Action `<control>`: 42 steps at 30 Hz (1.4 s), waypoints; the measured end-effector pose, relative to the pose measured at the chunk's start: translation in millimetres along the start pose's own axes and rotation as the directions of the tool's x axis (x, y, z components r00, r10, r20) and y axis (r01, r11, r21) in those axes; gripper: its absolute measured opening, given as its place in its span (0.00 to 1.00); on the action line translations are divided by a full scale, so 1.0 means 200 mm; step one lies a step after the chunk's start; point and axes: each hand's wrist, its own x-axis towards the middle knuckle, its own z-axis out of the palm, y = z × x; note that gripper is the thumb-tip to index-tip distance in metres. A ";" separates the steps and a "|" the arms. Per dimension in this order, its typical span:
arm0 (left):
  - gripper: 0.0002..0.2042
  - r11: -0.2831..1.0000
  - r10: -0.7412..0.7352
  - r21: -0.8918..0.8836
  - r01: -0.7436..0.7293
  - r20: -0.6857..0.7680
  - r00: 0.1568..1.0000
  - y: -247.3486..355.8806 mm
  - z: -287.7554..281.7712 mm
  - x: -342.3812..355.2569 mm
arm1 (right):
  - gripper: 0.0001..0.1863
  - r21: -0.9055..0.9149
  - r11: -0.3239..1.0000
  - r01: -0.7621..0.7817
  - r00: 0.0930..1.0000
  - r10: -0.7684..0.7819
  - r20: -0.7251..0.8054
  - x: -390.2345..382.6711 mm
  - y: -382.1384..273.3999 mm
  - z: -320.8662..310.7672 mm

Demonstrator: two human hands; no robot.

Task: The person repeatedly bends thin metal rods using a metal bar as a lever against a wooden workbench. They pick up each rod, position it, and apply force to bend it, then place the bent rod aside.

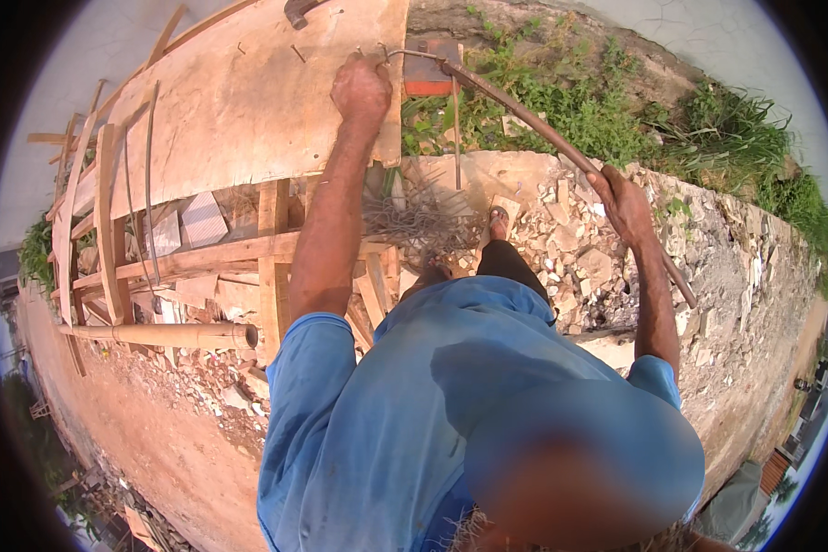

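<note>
My right hand [627, 207] is wrapped round a long brown metal bar [534, 120], which slants up to the left. At the bar's far end a thin bent metal rod [414, 52] curves toward nails in the wooden board [239, 120]. My left hand [361, 89] rests on the board's right end, closed beside those nails. What its fingers hold is hidden, though the thin rod's tip ends close by. Another thin straight rod [456, 138] points down from near the bar's head.
A hammer head [298, 11] shows on the board's far edge; several nails [298, 53] stick up. Timber framing [276, 221] supports the board. A bamboo pole [156, 336] juts out at left. Tangled wire [428, 216] and broken rubble [570, 248] lie near my feet. Weeds [598, 120] grow beyond.
</note>
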 end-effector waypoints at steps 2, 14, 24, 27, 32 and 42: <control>0.10 1.000 0.021 0.000 -0.021 -0.021 1.000 0.00 0.01 -0.01 | 0.31 0.033 0.998 0.057 0.998 -0.056 -0.020 0.01 0.03 0.00; 0.10 1.000 0.002 -0.023 -0.003 -0.027 1.000 0.01 0.02 0.00 | 0.38 0.027 0.994 -0.109 0.994 0.109 -0.011 -0.17 0.16 0.02; 0.11 0.984 0.117 -0.129 -0.123 -0.055 0.992 -0.02 0.02 -0.01 | 0.43 0.178 0.966 -0.187 0.981 0.193 -0.016 -0.27 0.10 0.17; 0.11 0.972 0.125 -0.186 -0.141 -0.094 0.988 -0.04 0.03 -0.01 | 0.44 0.249 0.945 -0.211 0.976 0.217 0.004 -0.35 -0.01 0.22; 0.12 0.979 0.092 -0.176 -0.104 -0.074 0.993 -0.05 0.05 0.01 | 0.43 0.280 0.895 -0.347 0.936 0.350 0.038 -0.54 -0.24 0.35; 0.13 0.974 0.045 -0.228 -0.013 0.133 0.990 -0.11 0.01 0.09 | 0.42 0.250 0.918 -0.309 0.949 0.316 0.014 -0.49 -0.18 0.31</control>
